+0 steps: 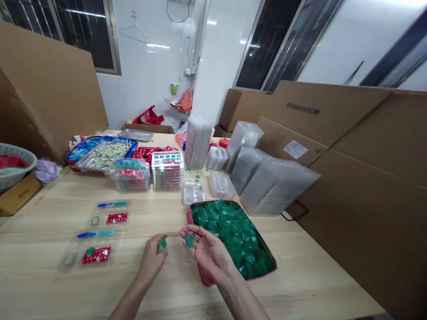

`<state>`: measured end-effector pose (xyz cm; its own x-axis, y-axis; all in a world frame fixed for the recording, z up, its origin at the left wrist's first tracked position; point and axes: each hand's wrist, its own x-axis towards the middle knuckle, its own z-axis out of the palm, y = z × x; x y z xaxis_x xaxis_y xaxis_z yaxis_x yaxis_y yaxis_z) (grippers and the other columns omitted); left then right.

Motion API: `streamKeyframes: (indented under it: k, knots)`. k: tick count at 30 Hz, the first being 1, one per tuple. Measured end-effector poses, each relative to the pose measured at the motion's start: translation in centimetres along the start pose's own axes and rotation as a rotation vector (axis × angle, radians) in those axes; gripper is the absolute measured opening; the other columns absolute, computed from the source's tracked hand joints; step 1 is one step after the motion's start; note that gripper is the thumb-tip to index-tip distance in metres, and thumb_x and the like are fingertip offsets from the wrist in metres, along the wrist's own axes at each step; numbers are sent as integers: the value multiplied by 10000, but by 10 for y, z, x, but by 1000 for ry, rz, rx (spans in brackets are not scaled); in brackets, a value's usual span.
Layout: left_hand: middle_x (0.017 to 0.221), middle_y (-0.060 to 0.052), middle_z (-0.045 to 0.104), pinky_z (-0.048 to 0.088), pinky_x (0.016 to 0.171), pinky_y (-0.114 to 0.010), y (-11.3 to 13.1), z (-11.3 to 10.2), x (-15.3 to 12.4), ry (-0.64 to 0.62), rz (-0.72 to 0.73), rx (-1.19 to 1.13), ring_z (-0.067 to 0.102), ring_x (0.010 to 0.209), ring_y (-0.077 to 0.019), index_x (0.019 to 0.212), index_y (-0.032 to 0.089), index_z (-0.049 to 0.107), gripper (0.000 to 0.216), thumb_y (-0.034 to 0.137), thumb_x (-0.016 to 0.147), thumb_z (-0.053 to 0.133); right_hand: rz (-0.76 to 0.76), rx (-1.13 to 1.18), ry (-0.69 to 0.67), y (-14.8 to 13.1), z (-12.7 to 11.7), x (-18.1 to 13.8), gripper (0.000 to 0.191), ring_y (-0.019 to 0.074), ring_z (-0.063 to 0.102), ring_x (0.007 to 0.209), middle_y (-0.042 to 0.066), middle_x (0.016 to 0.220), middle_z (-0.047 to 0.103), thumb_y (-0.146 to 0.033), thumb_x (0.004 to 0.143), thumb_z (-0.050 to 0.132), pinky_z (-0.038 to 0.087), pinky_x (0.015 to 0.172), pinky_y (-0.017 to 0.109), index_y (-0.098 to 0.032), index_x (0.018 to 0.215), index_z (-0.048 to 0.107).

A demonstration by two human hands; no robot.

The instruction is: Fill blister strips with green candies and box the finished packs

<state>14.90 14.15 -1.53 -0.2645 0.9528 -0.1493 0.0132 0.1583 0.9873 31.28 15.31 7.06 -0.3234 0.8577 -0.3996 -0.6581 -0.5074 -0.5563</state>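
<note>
My left hand (151, 261) pinches a small green translucent piece (162, 244) between thumb and fingers, above the table. Turned palm up, my right hand (210, 254) carries another green piece (189, 241) on its fingers. Beneath and behind the right hand is a pink-edged tray (202, 276) heaped with similar green pieces (227, 227). To the left lie two clear plastic cases (104, 235), each with a blue-and-teal pen-like stick and a red patterned packet. On the nearer red packet (101, 255) rests a green piece (90, 251).
Filled clear cases (167, 172) are stacked behind my hands, with more clear plastic boxes (269, 187) at the back right. A metal tray (88, 162) of small pieces sits back left. Cardboard boxes (376, 197) flank the table, and a grey basket (29, 159) stands far left.
</note>
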Motion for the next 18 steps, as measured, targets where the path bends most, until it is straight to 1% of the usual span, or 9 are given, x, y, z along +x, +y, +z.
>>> streamKeyframes:
  k: [2,4,5,7,9,11,15,16,18]
  knots:
    - [925,-82,674,362,946,-397,9,1,-3,12,119,69,550,1001,-274,764,208,713,239,114,551,658,-19,-8,-6,5,-2,0,189,202,646,867,93,853,704,-249,655,739,449,846,331,-124,784,679]
    - [890,-84,667,387,902,-384,26,1,-11,41,248,107,554,964,-267,756,218,705,132,179,641,653,-54,-26,-5,13,-3,-1,192,200,645,866,86,844,702,-255,665,740,444,852,340,-128,796,680]
    - [859,-79,661,402,862,-372,35,0,-15,33,301,127,558,924,-259,756,221,701,105,195,677,636,-76,-36,-5,17,-3,-1,201,198,643,866,82,840,702,-265,665,745,442,850,339,-131,800,680]
    - [788,-64,647,413,787,-350,52,1,-22,-50,365,172,555,837,-243,786,230,706,129,186,709,611,-109,-53,-4,23,-1,-2,242,192,636,873,76,853,700,-299,651,762,440,842,329,-138,814,683]
    - [747,-53,632,408,755,-343,64,2,-26,-150,372,215,548,792,-237,829,239,717,202,141,692,607,-128,-73,5,27,3,-3,280,187,628,883,74,890,696,-328,637,774,440,824,311,-147,831,685]
    - [740,-49,622,406,745,-339,68,2,-28,-198,351,234,549,781,-233,832,242,722,258,93,661,599,-136,-85,23,29,7,-5,278,184,622,896,71,930,691,-334,643,770,439,802,295,-160,841,683]
    - [750,-42,622,409,709,-306,66,2,-29,-152,347,197,553,763,-206,715,216,690,200,61,625,601,-143,-74,15,32,10,-6,253,175,619,893,63,935,685,-319,655,763,440,788,279,-173,842,675]
    - [730,-37,626,409,677,-294,65,1,-30,-147,325,169,550,723,-192,699,206,680,174,67,622,609,-137,-83,0,34,10,-6,253,173,621,870,59,911,684,-320,657,762,442,777,280,-173,842,673]
    - [671,-30,630,409,605,-274,64,0,-31,-165,207,58,539,629,-165,684,183,663,104,105,623,632,-132,-147,-16,37,9,-6,262,163,618,802,50,866,678,-325,661,760,448,726,277,-176,857,671]
